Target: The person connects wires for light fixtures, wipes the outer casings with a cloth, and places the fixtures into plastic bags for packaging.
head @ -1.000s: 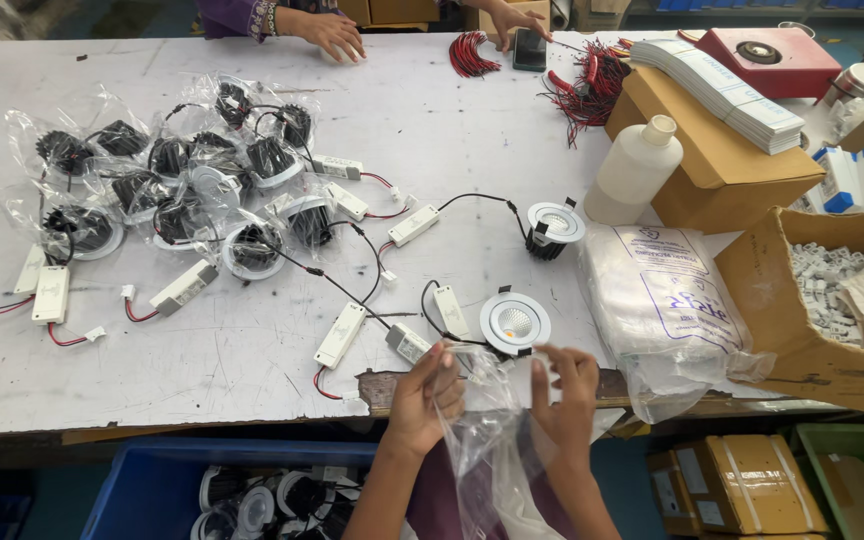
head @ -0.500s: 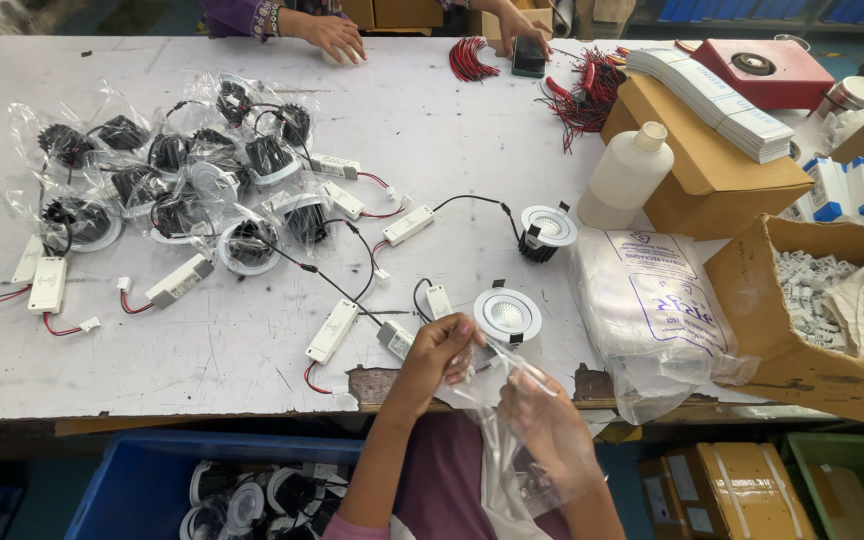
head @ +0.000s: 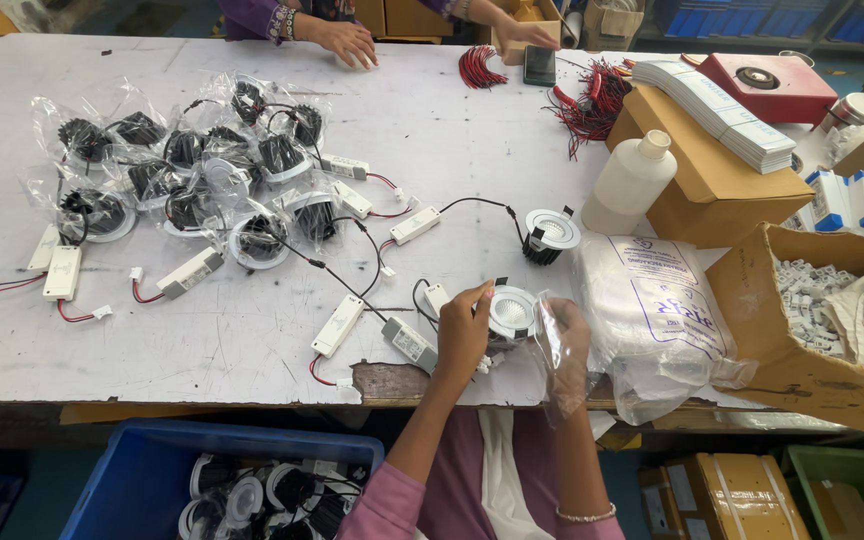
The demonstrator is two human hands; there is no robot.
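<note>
Two hands busy at near table edge: left hand [head: 464, 335] clasping round white downlight [head: 512, 313] by its rim, right hand [head: 564, 345] pinching clear plastic bag [head: 556, 352] open beside it. Probably rigid, moderately weighty; best gripped around rim. Bag flimsy, slippery.

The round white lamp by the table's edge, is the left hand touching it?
Touching. In the head view the left hand wraps its fingers over the rim of the round white lamp, with no gap between them. The right hand holds a clear plastic bag beside it.
</note>
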